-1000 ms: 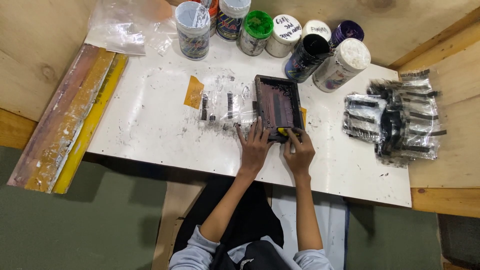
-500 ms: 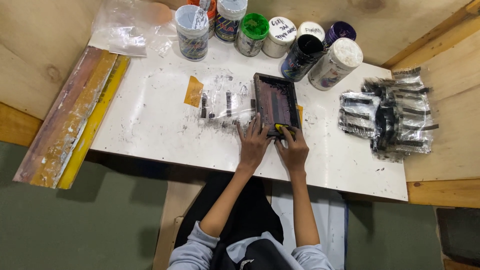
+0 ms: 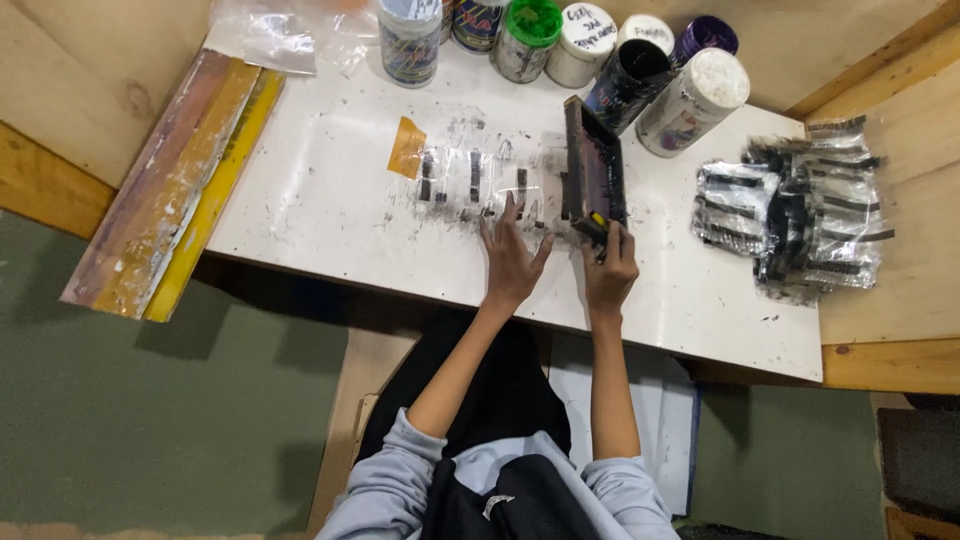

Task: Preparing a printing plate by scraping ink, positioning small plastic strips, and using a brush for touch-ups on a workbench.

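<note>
1. The jars (image 3: 560, 40) at the far edge of the white table (image 3: 300, 200) are cut off by the frame's top; what the small dark frame (image 3: 594, 170) carries is too smeared to make out.
2. The right hand (image 3: 610, 268) is closed around the frame's near end, tipping it up on edge just beyond the fingers.
3. The left hand (image 3: 510, 258), fingers spread, presses flat on a clear plastic sheet (image 3: 480, 180) with black strips, just left of the frame.
4. A pile of black-printed packets (image 3: 800, 210) lies well right of the right hand.

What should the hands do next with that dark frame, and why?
Probably tip the dark frame fully clear. The right hand holds its near edge with the frame tilted up, while the left hand presses flat on the clear printed sheet beside it, keeping the sheet down.
</note>
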